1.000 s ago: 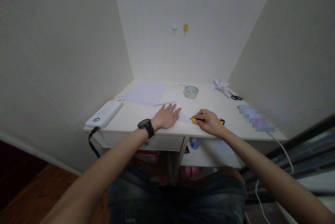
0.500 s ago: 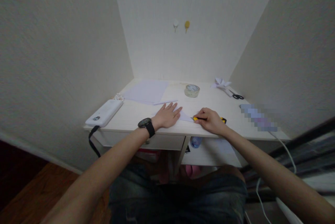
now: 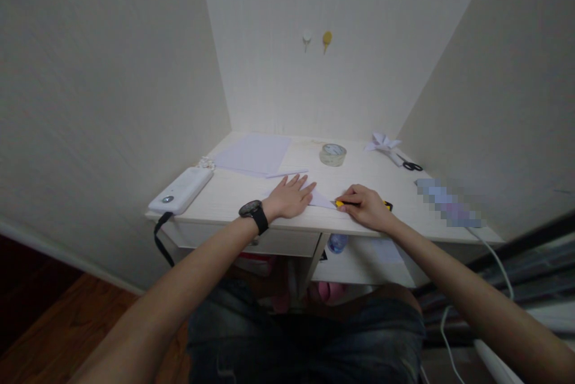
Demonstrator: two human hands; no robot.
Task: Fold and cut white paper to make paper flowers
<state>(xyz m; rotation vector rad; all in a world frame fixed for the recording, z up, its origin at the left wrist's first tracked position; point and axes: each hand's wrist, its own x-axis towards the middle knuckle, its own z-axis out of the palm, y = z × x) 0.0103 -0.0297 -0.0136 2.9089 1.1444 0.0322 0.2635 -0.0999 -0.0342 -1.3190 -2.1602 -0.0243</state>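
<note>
My left hand (image 3: 291,197) lies flat with its fingers spread, pressing a folded piece of white paper (image 3: 321,199) against the desk. Most of that paper is hidden under the palm; a pointed corner shows to the right. My right hand (image 3: 365,206) is closed around a yellow and black utility knife (image 3: 340,204). The knife's front end is at the paper's pointed corner; whether the blade touches it I cannot tell. Just beyond my left fingers lies a thin rolled strip of white paper (image 3: 287,174).
White sheets (image 3: 256,153) lie at the back left of the desk (image 3: 242,192). A tape roll (image 3: 333,155) stands behind my hands. Black-handled scissors (image 3: 412,166) and a paper flower (image 3: 383,143) sit back right, a blurred-out phone-like object (image 3: 449,203) at right, a white device (image 3: 182,190) at left.
The view has shifted slightly, so everything appears a little further right. Both hands keep their places on the paper and the utility knife, with no clear movement of the knife along the paper.
</note>
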